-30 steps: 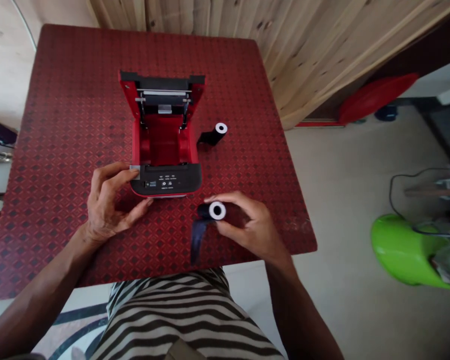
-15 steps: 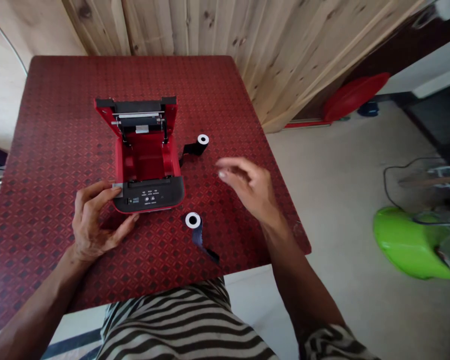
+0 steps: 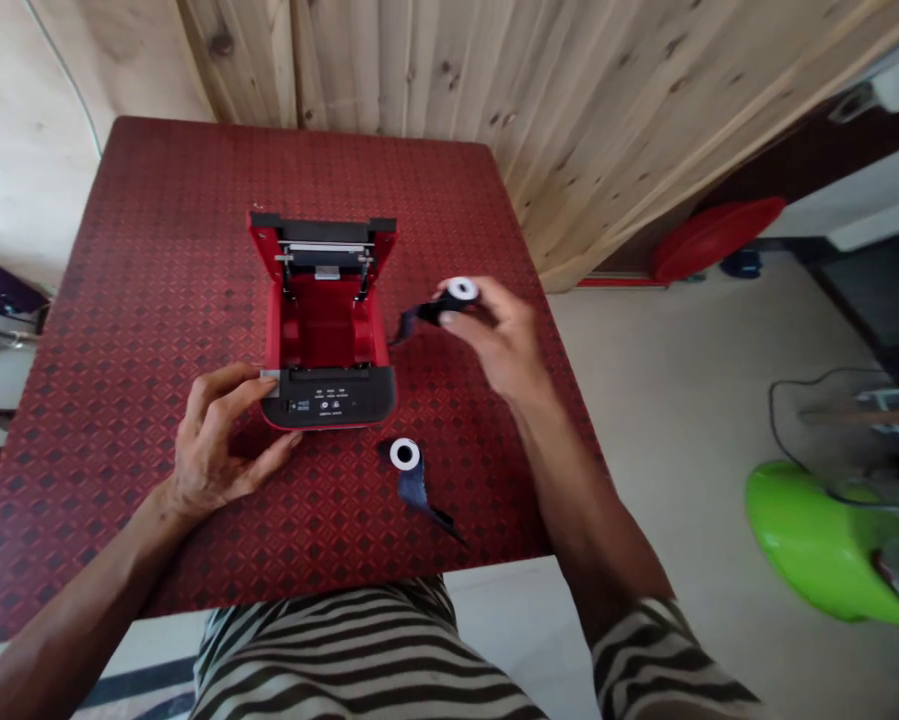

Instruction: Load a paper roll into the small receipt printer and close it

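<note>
The right hand (image 3: 505, 345) was closed on a dark roll (image 3: 456, 297), fingertips and thumb pinching it near its white core, which faced up. The roll was raised just off the tabletop (image 3: 156, 250), close beside the right wall of the printer (image 3: 329, 400), and a loose tail (image 3: 408, 322) of dark ribbon hung from it toward the machine. The left hand (image 3: 213, 445) steadied the printer's front left corner, forefinger on a small grey tab (image 3: 270, 380) and thumb against the lower front edge, the other fingers curled on the cloth. The printer stood near the middle of the tabletop with its lid (image 3: 321, 235) swung up and back, and its red bay was bare. A second roll (image 3: 405, 455) of the same kind lay just in front of the printer's right corner, its tail trailing toward the near edge. To handle the held roll well, it seemed wise to keep the pinch near the core so the winding stayed tight, to mind the hanging tail so it did not snag on the lid's hinges, and to keep the left hand bracing the light casing. Beyond the tabletop were a plank wall (image 3: 419, 70), a red object (image 3: 711, 235) on the floor and a green one (image 3: 809, 540) to the right.
</note>
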Available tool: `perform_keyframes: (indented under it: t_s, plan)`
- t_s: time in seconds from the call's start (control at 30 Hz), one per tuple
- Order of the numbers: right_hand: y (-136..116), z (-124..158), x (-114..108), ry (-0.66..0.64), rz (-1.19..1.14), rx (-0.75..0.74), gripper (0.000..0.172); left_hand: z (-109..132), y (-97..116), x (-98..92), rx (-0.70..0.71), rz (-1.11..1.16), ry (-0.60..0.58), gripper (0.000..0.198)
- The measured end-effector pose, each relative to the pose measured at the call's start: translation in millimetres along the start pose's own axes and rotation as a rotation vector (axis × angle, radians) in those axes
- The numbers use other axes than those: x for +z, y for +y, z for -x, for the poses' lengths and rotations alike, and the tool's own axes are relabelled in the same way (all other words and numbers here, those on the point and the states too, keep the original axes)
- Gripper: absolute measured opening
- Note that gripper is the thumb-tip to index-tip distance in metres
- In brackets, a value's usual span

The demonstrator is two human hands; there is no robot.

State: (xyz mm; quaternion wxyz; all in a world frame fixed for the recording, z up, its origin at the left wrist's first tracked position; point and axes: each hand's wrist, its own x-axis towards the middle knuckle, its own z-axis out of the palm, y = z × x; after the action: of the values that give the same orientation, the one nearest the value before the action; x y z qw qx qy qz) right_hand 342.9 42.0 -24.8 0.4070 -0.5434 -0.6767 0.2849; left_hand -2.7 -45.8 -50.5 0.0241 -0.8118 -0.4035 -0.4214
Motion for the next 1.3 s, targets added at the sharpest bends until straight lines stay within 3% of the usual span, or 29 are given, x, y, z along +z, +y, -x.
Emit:
perform_keyframes:
  t_s: [0.1, 0.17, 0.23, 0.3, 0.43, 0.53, 0.87, 1.03, 1.3]
  plan:
    - [-55.0, 17.8, -38.5, -0.059, -0.067, -0.083, 0.037, 0.0, 2.2, 1.0, -0.015, 0.032, -0.008, 0.069]
    - [-92.5, 24.2, -52.0, -0.156, -0.104, -0.188, 0.032, 0.4, 2.7, 1.7, -0.028, 0.028, -0.012, 0.068]
    - [-120.3, 23.4, -45.9, -0.368, 0.074, -0.255, 0.034, 1.6, 2.8, 2.0, -0.030, 0.023, -0.012, 0.069]
    - [-134.4, 16.2, -22.2, -0.470, 0.298, -0.334, 0.036, 3.4, 2.5, 2.1, -0.031, 0.030, -0.015, 0.070]
    - [-136.2, -4.9, 34.3, -0.580, 0.612, -0.342, 0.024, 7.6, 1.5, 2.3, -0.037, 0.066, -0.036, 0.072]
    - [-135.7, -15.6, 54.9, -0.630, 0.801, -0.261, 0.018, 9.5, 1.5, 2.8, -0.045, 0.074, -0.050, 0.074]
    - [-137.7, -29.3, 74.2, -0.691, 0.920, -0.201, 0.022, 6.2, 4.7, 1.7, -0.055, 0.094, -0.056, 0.072]
    - [-129.6, -38.6, 78.7, -0.776, 0.871, -0.181, 0.023, 4.9, 6.1, 2.0, -0.065, 0.106, -0.062, 0.072]
    - [-121.1, -41.8, 82.2, -0.792, 0.777, -0.173, 0.019, 5.4, 7.3, 0.6, -0.069, 0.123, -0.071, 0.073]
